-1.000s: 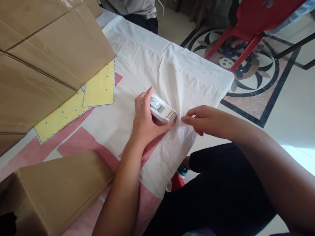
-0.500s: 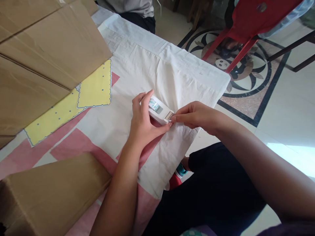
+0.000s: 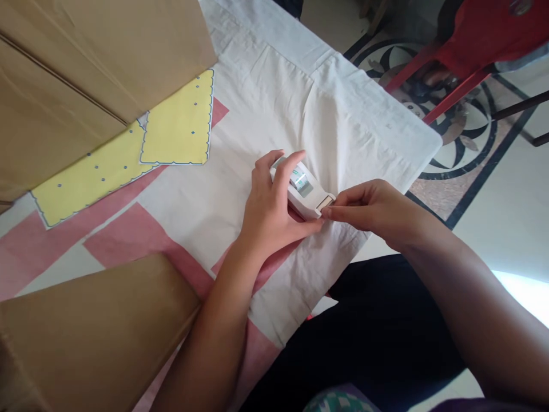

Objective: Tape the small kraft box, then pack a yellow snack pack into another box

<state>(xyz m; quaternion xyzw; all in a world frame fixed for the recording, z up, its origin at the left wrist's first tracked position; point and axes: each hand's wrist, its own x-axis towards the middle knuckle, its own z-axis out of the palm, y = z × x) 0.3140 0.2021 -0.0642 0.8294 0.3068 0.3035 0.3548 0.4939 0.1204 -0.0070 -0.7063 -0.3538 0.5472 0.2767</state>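
A small white plastic case lies on the tablecloth, with a see-through window on top and a narrow slot at its right end. Green and white print shows through the window. My left hand grips this case, fingers bent over its far end and thumb stretched along the near side. Thumb and fingertips of my right hand are pinched together against the slotted end. What lies between those fingertips is too small to make out.
Large cardboard boxes stand at the back left, beside yellow dotted sheets. Another cardboard box sits near my left forearm. The table's corner is to the right; beyond it stands a red chair.
The view has shifted, so the hands and case appear farther right. Both hands keep their hold at the case; the person across the table has mostly left the picture.
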